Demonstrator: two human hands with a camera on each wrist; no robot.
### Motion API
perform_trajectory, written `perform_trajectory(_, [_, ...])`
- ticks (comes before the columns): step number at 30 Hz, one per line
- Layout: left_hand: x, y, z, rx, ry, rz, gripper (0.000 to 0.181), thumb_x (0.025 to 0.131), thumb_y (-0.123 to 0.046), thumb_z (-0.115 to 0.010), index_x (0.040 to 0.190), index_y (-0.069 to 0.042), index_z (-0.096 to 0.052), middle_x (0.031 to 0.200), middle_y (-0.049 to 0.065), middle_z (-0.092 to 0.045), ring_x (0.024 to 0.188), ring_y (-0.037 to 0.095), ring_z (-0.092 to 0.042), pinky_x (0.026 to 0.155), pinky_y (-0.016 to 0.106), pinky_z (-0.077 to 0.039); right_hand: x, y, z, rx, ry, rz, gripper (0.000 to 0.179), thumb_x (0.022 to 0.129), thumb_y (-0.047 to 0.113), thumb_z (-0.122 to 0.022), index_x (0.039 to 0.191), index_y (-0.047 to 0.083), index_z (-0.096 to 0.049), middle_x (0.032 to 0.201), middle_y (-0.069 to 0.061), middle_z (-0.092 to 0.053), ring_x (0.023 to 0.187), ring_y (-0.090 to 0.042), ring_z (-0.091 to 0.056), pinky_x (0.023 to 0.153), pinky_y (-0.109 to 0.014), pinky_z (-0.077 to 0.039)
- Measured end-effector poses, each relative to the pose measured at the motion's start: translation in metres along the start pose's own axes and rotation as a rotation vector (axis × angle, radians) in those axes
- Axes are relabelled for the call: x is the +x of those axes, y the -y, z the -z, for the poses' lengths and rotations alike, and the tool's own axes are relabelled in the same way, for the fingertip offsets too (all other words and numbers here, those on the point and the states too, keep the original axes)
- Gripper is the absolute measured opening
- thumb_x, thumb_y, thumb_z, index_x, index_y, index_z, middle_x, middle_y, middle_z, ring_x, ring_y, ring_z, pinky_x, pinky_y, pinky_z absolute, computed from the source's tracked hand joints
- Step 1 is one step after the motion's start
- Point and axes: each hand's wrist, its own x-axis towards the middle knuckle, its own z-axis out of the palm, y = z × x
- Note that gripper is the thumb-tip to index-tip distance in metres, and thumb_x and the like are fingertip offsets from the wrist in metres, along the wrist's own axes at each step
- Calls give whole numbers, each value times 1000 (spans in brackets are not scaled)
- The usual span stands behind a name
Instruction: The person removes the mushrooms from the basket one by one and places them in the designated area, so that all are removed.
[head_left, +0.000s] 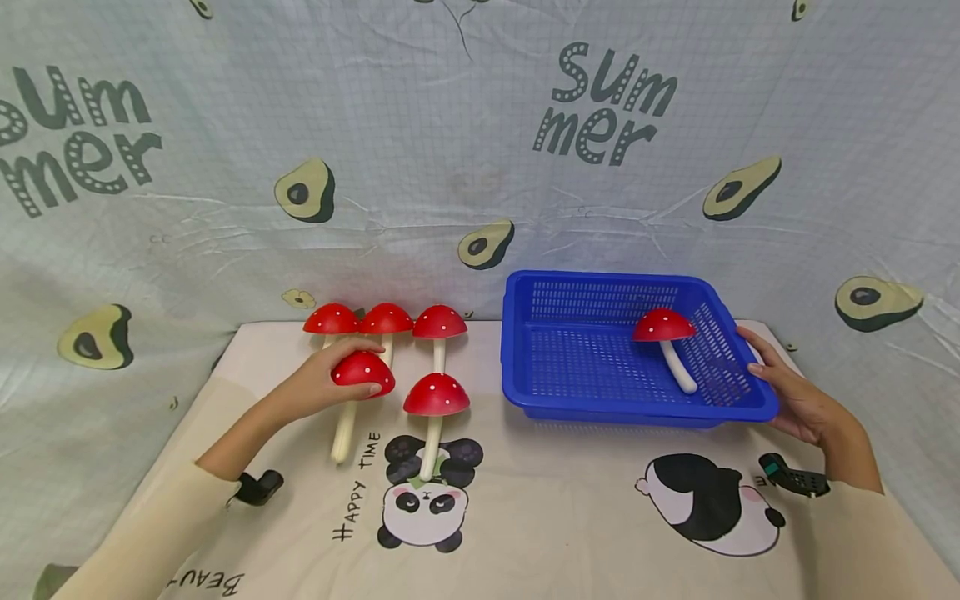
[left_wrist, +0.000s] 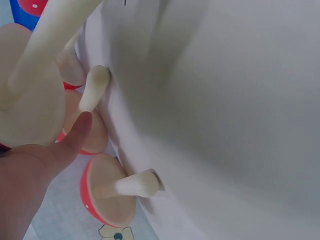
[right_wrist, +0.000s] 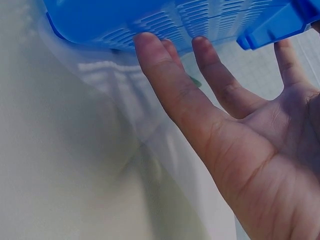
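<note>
My left hand (head_left: 330, 379) grips a red-capped toy mushroom (head_left: 363, 373) by its white-dotted cap, its pale stem pointing down toward me. In the left wrist view, the pale underside of that mushroom's cap (left_wrist: 42, 112) shows beside my thumb. Behind it stand three more toy mushrooms (head_left: 441, 322), and another toy mushroom (head_left: 437, 393) is just to the right. At the right side of the blue plastic basket (head_left: 570, 408), my right hand (head_left: 802, 400) touches the rim with extended fingers. One toy mushroom (head_left: 666, 325) leans inside the basket, cap toward the back.
A pale cloth with panda prints (head_left: 425, 508) covers the table. Right behind it hangs a curtain (head_left: 405, 167) printed with avocados and lettering. Dark devices are strapped on both wrists.
</note>
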Motion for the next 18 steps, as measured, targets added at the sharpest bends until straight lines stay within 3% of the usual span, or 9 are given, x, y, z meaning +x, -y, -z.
perform_trajectory(10, [0, 8, -6, -38, 49, 16, 56, 85, -24, -80, 134, -13, -55, 135, 15, -54, 125, 40, -50, 87, 48, -59, -1, 0, -2, -26, -18, -9, 65, 109, 31, -37, 157, 57, -2, 135, 9, -32, 104, -21, -70, 84, -51, -59])
perform_trajectory(18, [1, 16, -10, -18, 67, 35, 53, 86, -28, -80, 129, -11, -55, 131, 11, -55, 120, 35, -52, 89, 46, -58, -1, 0, -1, -34, -24, -11, 65, 109, 31, -37, 157, 57, -3, 137, 7, -30, 104, -22, -70, 84, -51, -59])
